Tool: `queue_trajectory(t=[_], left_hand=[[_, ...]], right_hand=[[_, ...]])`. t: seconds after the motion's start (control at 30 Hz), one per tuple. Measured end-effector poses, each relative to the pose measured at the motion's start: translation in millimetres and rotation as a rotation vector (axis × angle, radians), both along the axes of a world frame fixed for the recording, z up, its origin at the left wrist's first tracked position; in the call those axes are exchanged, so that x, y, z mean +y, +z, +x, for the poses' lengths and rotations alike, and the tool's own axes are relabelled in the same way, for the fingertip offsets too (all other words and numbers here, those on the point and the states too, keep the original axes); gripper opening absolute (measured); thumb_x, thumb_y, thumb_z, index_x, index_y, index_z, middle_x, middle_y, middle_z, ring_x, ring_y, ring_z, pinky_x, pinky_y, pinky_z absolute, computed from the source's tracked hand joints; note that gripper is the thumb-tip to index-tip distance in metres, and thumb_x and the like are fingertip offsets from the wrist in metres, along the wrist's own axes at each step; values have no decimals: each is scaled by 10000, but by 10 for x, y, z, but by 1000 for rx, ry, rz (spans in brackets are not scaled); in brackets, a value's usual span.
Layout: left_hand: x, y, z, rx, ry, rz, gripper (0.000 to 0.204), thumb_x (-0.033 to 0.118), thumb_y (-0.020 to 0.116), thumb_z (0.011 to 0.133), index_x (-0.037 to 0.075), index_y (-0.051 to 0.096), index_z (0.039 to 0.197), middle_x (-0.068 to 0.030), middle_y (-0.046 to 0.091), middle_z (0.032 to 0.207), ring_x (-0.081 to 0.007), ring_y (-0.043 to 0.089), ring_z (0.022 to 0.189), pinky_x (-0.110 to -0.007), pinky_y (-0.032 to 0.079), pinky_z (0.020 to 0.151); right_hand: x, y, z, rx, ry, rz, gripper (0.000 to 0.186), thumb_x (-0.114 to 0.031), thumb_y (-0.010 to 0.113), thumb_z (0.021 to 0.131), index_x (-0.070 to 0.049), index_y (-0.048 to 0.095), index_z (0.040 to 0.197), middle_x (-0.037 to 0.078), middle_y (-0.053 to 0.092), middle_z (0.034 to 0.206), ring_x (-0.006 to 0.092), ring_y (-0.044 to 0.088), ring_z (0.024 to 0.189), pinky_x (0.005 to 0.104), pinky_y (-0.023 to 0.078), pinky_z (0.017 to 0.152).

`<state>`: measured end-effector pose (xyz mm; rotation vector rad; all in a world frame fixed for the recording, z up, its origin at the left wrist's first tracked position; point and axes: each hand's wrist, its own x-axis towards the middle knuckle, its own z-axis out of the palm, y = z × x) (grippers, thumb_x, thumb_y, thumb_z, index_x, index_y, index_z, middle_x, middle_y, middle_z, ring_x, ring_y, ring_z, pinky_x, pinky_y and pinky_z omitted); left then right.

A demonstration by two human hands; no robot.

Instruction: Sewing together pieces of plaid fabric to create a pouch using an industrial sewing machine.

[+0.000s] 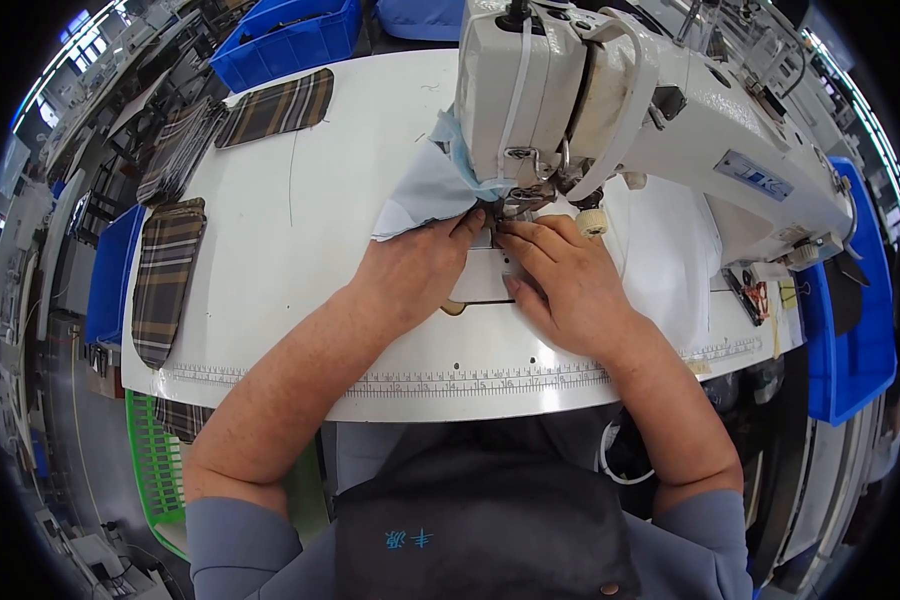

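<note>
A white sewing machine (530,100) stands on the white table, its needle area just beyond my fingertips. My left hand (417,268) is closed at the left of the presser foot, its fingers together against a light blue cloth (425,190). That cloth bunches up beside the machine head, with a paler side folded out at its left. To the right of the foot, my right hand (567,278) lies with fingers stretched flat and thumb apart. A small dark piece shows between both sets of fingertips; its kind is unclear. The needle tip is hidden.
Plaid fabric pieces (170,280) lie at the table's left, with a stack (180,150) behind them. Blue bins (288,45) stand at the far left and right. White cloth (660,250) spreads under the machine arm. Small tools (745,295) lie at right; a green basket (160,460) sits below left.
</note>
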<state>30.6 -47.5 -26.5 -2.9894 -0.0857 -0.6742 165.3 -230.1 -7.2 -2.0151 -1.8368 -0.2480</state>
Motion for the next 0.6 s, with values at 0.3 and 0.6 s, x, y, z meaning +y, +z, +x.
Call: queue_trajectory(t=[0.3, 0.6], left_hand=[[75, -27, -33, -167, 43, -30, 438, 323, 607, 963, 16, 662, 1271, -161, 704, 1053, -317, 669, 1019, -451, 496, 957], [62, 275, -318, 54, 118, 29, 564, 473, 696, 893, -39, 710, 1130, -194, 709, 1013, -336, 673, 997, -407, 448, 1018]], right_hand=[[1, -2, -1, 9, 20, 41, 382, -204, 659, 887, -26, 639, 1224, 111, 651, 1260, 296, 620, 1064, 428, 425, 951], [-6, -14, -9, -12, 22, 57, 390, -204, 659, 886, -12, 645, 1225, 110, 648, 1267, 290, 595, 1132, 424, 421, 974]])
